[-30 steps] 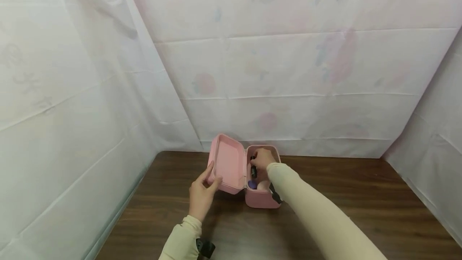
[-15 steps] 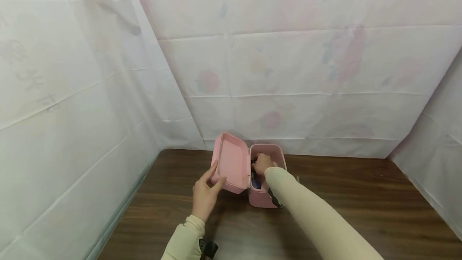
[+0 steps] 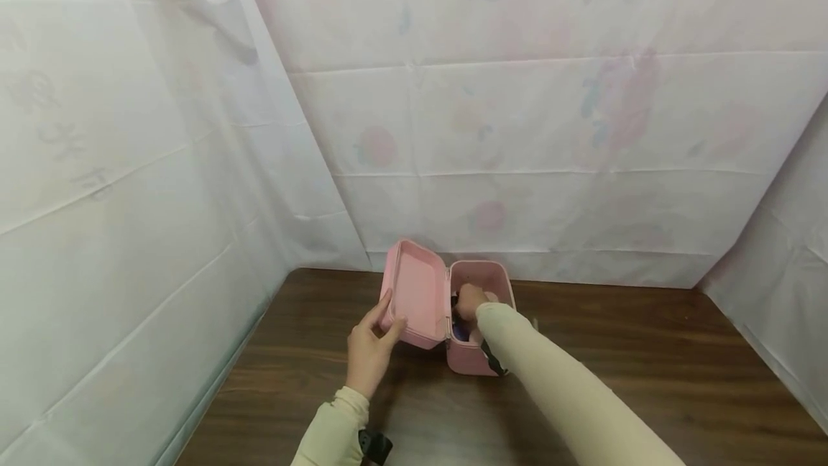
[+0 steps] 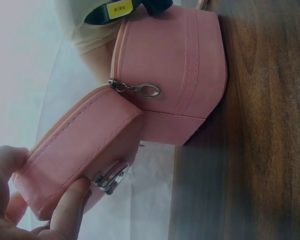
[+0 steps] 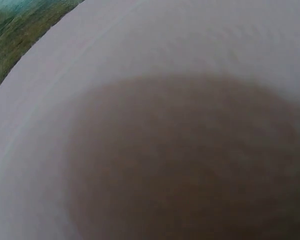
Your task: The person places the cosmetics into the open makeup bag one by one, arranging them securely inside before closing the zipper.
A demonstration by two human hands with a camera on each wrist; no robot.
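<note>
Pink case point(image 3: 479, 351) stands open, left hand point(image 3: 370, 347) pinching its lid point(image 3: 417, 297); right hand point(image 3: 471, 300) inside, grip unclear.

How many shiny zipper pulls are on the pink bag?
2. One zipper pull hangs at the seam of the bag's body. The other sits on the open lid, beside the left hand thumb. More may be hidden on the far side.

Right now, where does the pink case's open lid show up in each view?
Head: the lid stands centre frame, left of the case body, held by the left hand.
Left wrist: lower left, pinched by fingers.
Right wrist: not identifiable, only blurred pink.
Shared landmark: the brown table.
</note>
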